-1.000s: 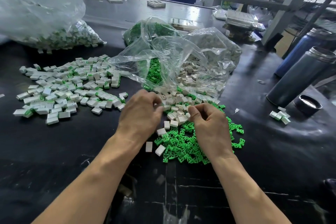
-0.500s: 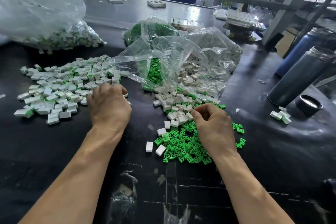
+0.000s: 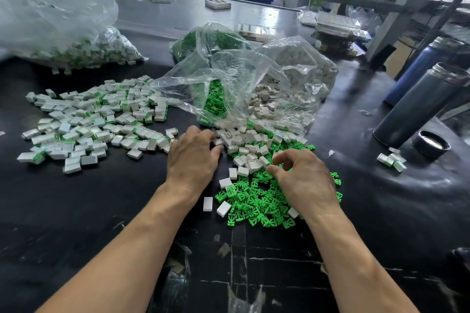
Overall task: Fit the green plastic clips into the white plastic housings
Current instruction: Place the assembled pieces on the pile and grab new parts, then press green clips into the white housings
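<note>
Loose green clips (image 3: 256, 201) lie heaped on the black table (image 3: 101, 211) in front of me, with empty white housings (image 3: 244, 145) just beyond them. My left hand (image 3: 193, 157) rests palm down at the housings' left edge, fingertips touching them and thumb spread. My right hand (image 3: 302, 178) hovers over the clips with fingers curled. Its thumb and forefinger curl toward each other with green showing between them, and I cannot tell whether they pinch a clip. Housings with green clips fitted (image 3: 96, 122) spread out to the left.
An open clear bag (image 3: 254, 79) spilling clips and housings sits behind the piles. Another full bag (image 3: 63, 33) lies at the far left. Two dark flasks (image 3: 417, 107) and a black cap (image 3: 429, 146) stand on the right, near a few assembled pieces (image 3: 391, 160).
My left hand swung out to the left pile of fitted housings and has come back to the empty white housings. My right hand stayed over the green clips.
</note>
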Action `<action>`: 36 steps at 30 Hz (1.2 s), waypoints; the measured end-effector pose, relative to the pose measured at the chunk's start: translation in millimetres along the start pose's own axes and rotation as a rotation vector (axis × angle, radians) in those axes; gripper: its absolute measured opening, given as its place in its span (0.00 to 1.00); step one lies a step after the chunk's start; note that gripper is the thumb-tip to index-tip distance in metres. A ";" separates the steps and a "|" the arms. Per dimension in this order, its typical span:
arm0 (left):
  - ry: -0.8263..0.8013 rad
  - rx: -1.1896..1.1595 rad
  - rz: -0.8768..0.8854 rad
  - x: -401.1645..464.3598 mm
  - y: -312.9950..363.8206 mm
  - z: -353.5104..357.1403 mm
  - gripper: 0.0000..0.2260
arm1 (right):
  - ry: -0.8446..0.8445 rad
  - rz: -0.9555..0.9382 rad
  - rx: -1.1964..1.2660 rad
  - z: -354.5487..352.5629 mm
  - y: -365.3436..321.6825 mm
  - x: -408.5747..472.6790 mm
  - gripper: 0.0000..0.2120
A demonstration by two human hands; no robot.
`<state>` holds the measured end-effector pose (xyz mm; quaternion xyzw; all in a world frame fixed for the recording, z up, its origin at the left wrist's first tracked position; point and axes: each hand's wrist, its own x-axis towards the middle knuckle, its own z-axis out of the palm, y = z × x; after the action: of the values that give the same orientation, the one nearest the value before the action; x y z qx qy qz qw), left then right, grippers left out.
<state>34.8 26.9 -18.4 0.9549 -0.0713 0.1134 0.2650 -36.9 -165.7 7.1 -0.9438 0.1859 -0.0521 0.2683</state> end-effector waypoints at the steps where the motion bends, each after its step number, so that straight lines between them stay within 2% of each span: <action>1: 0.007 -0.009 -0.004 -0.2 0.2 -0.1 0.13 | -0.010 0.000 -0.008 -0.5 -0.9 -0.7 0.10; 9: 0.125 -0.108 -0.026 -2.8 4.5 -5.1 0.09 | 0.002 -0.025 -0.050 -1.5 -2.2 -2.5 0.06; 14: 0.084 -0.409 -0.066 -6.8 13.6 -13.3 0.05 | 0.025 -0.033 -0.065 0.0 -1.4 -0.7 0.03; 21: -0.036 -0.813 -0.118 -16.4 23.3 -12.3 0.09 | 0.127 -0.101 -0.072 6.5 -0.8 -0.8 0.05; 23: -0.076 -0.886 -0.129 -18.4 25.5 -11.4 0.08 | 0.188 -0.137 0.019 7.4 -0.1 -0.5 0.06; 26: -0.137 -1.010 -0.162 -19.7 29.4 -11.1 0.06 | 0.243 -0.161 0.366 7.9 -1.8 -0.7 0.04; 30: -0.182 -1.073 -0.137 -20.5 34.1 -12.9 0.05 | 0.125 -0.140 0.772 10.6 -6.3 -2.2 0.02; 36: -0.210 -1.098 -0.123 -22.3 35.7 -14.5 0.04 | 0.047 -0.163 0.930 11.5 -8.8 -3.4 0.05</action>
<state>3.8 5.8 5.4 0.6853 -0.0899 -0.0517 0.7209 -34.8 -151.9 2.0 -0.7334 0.0741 -0.1719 0.6535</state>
